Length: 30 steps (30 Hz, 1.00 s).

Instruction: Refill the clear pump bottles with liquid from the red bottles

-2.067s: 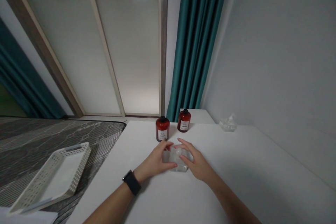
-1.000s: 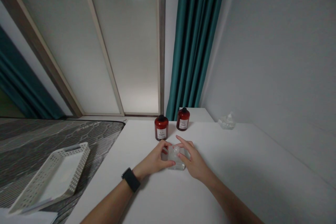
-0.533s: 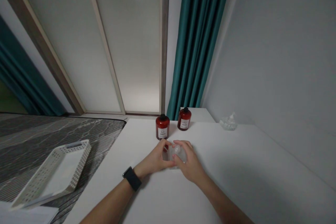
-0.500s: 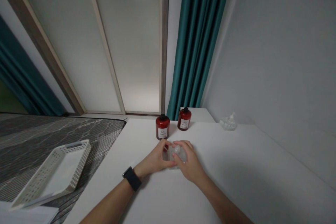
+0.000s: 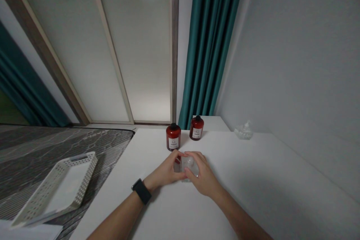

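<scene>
Between my two hands, on the white table (image 5: 180, 217), is a clear glass container (image 5: 188, 162) with a small round knob-like part in its middle. My left hand (image 5: 169, 167), with a dark watch (image 5: 141, 191) on the wrist, curls its fingers and thumb round the left side. From the right, my right hand (image 5: 203, 174) holds the other side, thumb at the near edge and fingers over the far edge. The hands partly hide the container, so its exact shape is unclear. Just behind the left fingers stands a dark red bottle (image 5: 173, 135) with a black cap and white label.
A second red bottle (image 5: 196, 126) stands slightly farther back and right. Near the wall is a clear glass dish (image 5: 244, 130) with a pointed top. Left of the table, a white perforated basket (image 5: 89, 174) sits lower down, above a patterned carpet (image 5: 53, 140).
My right thumb has come down from the knob area to the container's near edge, close to my left thumb. The view has shifted slightly; the bottles stand where they were.
</scene>
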### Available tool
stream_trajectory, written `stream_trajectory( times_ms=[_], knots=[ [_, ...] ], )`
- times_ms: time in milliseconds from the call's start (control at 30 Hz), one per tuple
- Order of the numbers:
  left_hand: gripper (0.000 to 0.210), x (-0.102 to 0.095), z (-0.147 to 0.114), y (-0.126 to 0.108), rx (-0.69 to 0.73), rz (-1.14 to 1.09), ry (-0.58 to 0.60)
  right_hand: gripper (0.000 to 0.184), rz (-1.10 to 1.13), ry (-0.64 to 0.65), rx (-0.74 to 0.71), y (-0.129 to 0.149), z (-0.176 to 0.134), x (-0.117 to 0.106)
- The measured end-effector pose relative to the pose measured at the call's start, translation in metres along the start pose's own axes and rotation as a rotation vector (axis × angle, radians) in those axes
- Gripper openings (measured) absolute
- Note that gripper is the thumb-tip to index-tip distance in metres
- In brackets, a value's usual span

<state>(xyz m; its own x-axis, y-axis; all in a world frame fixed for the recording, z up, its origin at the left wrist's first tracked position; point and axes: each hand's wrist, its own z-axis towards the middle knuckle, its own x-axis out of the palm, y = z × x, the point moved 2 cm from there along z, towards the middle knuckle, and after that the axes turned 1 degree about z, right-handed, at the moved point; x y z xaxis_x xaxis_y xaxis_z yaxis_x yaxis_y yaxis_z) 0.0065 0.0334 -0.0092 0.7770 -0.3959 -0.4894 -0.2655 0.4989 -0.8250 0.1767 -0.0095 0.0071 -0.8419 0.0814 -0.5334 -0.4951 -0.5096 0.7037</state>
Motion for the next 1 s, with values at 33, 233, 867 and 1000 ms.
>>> stream_trajectory(
  times_ms=[33, 233, 867, 1000],
  knots=[
    [0.048, -0.001, 0.0, 0.0, 0.009, 0.005, 0.006, 0.047, 0.012, 0.012, -0.003, -0.002, -0.002, -0.002],
    [0.055, -0.003, -0.002, -0.002, 0.027, 0.029, 0.007, 0.037, 0.048, 0.021, 0.038, -0.023, -0.001, -0.015],
    [0.052, 0.001, -0.004, -0.011, 0.032, 0.073, 0.011, 0.018, 0.194, 0.002, 0.07, -0.02, 0.0, -0.007],
    [0.051, 0.002, -0.004, -0.012, 0.03, 0.05, -0.009, 0.016, 0.169, -0.037, 0.095, -0.02, -0.002, -0.002]
  ],
)
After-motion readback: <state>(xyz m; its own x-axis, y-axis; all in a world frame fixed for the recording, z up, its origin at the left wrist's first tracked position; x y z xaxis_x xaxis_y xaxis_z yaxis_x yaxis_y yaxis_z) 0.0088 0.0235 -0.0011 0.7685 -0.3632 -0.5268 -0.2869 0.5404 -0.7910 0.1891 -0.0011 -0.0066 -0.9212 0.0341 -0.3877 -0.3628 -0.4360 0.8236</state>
